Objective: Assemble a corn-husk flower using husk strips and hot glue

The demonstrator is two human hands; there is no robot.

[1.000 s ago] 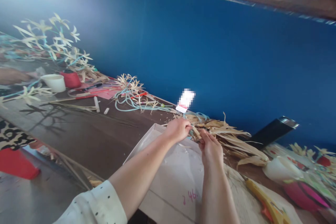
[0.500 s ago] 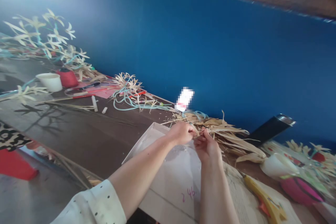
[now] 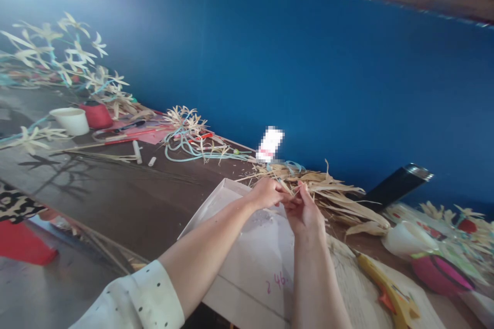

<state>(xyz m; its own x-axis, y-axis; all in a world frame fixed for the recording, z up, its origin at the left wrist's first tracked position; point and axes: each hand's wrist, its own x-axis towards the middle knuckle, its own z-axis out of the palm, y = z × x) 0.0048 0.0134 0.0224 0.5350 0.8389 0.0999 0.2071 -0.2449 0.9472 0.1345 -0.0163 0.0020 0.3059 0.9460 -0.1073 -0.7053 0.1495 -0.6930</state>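
Note:
My left hand and my right hand meet above a white cardboard tray at the table's near side. Both hands are closed in a pinch on a thin dried straw strip held between them. Just behind the hands lies a heap of dried husk strips with a few blue ribbons mixed in. My left sleeve is white with dark dots.
A dark brown table runs along a blue wall. Straw flowers, a white cup, a red cup and blue cords lie at the left. A black flask, a white cup, a pink bowl and a yellow tool are at the right.
My hands have drawn slightly apart from the husk heap and shifted a little toward me, the right hand's fingers now raised against the left. The view has drifted slightly.

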